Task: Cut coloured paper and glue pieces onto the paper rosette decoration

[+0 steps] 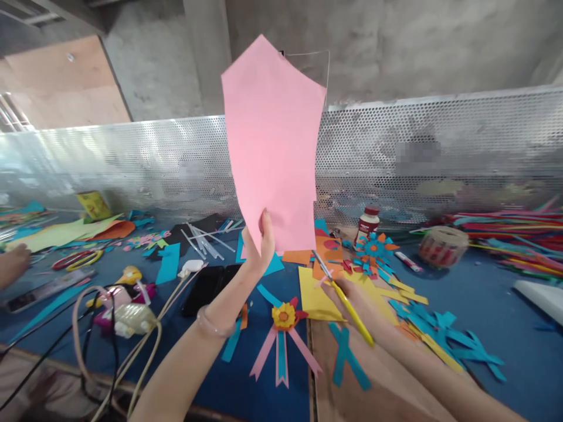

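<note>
My left hand (260,240) pinches the lower edge of a large pink paper sheet (275,146), held upright above the table. Its top is cut to a point and its right edge has a small notch. My right hand (345,296) is low over yellow paper (313,293), closed around a slim tool with a yellow handle (352,310) and a grey metal end; I cannot tell its exact kind. A paper rosette (284,316) with a yellow flower and pink and blue tails lies between my forearms. Crossed blue strips (347,357) lie below my right hand.
Blue strips (448,337), a tape roll (443,246), a bottle (368,223) and coloured pipe cleaners (519,228) lie to the right. Leftward are cables (149,346), scissors (78,259), a black phone (209,290) and another person's hand (13,264). A perforated metal panel (153,158) stands behind.
</note>
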`<state>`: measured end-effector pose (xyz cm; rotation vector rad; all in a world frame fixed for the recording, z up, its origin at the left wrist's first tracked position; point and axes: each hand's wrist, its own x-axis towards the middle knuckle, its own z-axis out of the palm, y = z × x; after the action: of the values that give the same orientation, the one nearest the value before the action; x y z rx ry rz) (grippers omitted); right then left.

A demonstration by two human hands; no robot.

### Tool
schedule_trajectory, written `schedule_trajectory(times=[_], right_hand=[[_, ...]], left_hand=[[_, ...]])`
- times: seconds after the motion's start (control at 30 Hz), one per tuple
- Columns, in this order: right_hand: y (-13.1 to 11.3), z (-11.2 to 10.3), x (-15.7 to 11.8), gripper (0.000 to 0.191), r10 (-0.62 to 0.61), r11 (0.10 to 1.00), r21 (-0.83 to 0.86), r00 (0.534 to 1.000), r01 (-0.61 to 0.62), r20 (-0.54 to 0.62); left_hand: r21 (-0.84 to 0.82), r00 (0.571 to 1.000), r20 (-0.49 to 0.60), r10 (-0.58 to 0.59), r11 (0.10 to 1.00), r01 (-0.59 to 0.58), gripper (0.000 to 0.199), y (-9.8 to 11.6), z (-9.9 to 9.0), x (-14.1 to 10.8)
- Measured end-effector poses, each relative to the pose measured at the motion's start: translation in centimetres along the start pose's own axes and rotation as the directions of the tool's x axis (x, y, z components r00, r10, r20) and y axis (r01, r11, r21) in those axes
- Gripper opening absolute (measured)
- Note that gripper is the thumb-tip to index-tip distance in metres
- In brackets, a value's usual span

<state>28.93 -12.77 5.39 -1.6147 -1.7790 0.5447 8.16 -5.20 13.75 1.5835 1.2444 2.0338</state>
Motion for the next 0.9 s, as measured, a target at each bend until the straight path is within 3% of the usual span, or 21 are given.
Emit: schedule_trajectory(times=[0.13,0.27,0.37,0.47,0.6,0.67,0.73,0.8,0.9], right_hand=[[3.0,-2.3,0.2,0.033,0.083,0.944,-0.325,0.995,-0.058,0.064],[4.6,-2.9,-0.3,0.018,0.178,0.878,-0.467,0.976,-0.101,0.123],[4.4,-3.6,-0.5,0.015,0.161,0.866,-0.498,0.967,-0.043,0.197],[3.5,-4.8,-0.3,0.026,0.120,0.855,-0.518,0.960,0.030,0.253],[0.8,-6.4,0.2,0.040,0.039,0.772,-0.634,0.990,0.057,0.137],[-1.2,-6.9,0.2,0.037,-0.112,0.855,-0.501,0.991,0.133,0.072],[-3.2,-7.1,0.0,0.031,-0.277,0.951,-0.155,0.960,0.269,-0.033],[-4.8,-6.9,-0.3,0.027,-0.316,0.938,0.101,0.939,0.330,-0.135],[-5.9,-6.3,-0.3,0.023,-0.280,0.902,0.296,0.948,0.315,-0.155]], left_hand=[[0.035,0.998,-0.064,-0.011,0.999,0.013,0.046,0.2,-0.2,0.6],[-0.018,0.999,-0.048,0.004,1.000,-0.005,0.050,0.1,0.0,0.2],[-0.027,0.999,-0.033,-0.014,1.000,0.013,0.053,-0.3,-0.2,-0.6],[0.017,1.000,-0.016,-0.015,1.000,0.015,0.051,-0.6,-0.6,-1.8],[0.085,0.999,0.016,-0.048,0.995,0.046,0.049,-0.3,-1.1,-3.8],[0.106,0.998,0.025,-0.061,0.993,0.058,0.050,-0.1,-1.4,-4.6],[0.130,0.997,0.008,-0.071,0.989,0.070,0.051,0.1,-1.6,-5.3],[0.163,0.998,-0.016,-0.068,0.984,0.070,0.051,0.2,-1.7,-5.7],[0.191,1.000,-0.019,-0.011,0.981,0.014,0.049,0.4,-2.0,-5.9]])
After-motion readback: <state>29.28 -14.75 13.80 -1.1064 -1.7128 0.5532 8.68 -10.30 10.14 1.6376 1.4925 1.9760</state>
